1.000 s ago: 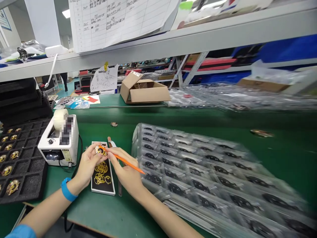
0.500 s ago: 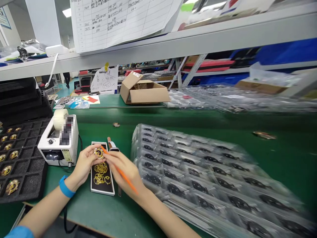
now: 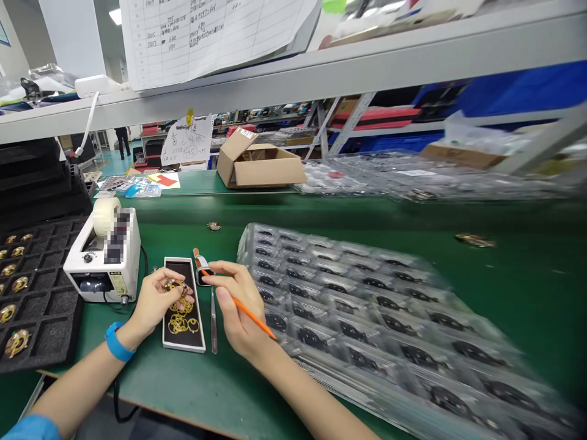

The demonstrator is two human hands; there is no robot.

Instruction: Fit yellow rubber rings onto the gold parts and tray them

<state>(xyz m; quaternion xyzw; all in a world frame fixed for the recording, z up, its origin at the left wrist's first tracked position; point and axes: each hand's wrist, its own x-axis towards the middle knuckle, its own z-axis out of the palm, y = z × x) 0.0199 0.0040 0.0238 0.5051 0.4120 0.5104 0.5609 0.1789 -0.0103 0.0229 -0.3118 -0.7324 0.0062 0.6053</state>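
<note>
My left hand (image 3: pixel 153 302) pinches a round gold-and-dark watch part (image 3: pixel 175 286) between thumb and fingers, over a white box (image 3: pixel 183 348) with a dark lining. Thin gold rings (image 3: pixel 178 324) lie in the box below that hand. In my right hand (image 3: pixel 241 311) is a slim orange stick (image 3: pixel 253 318), its tip pointing up and left; whether it is a pen or a tool I cannot tell. That hand is apart from the left one. Beyond the box lies a wristwatch (image 3: pixel 202 273), partly behind the orange tip. Metal tweezers (image 3: pixel 213 330) rest along the box's right side.
At left stand a white tape dispenser (image 3: pixel 126 260) and a black foam tray (image 3: pixel 50 330) with several gold watch parts. Stacked clear plastic trays (image 3: pixel 334 308) of dark parts fill the right. A cardboard box (image 3: pixel 270 175) sits at the back, below a grey shelf beam (image 3: pixel 348 70).
My right hand has moved right, away from the watch part, with the orange stick still in it. My left hand has lowered slightly with the part. The view has shifted a little.
</note>
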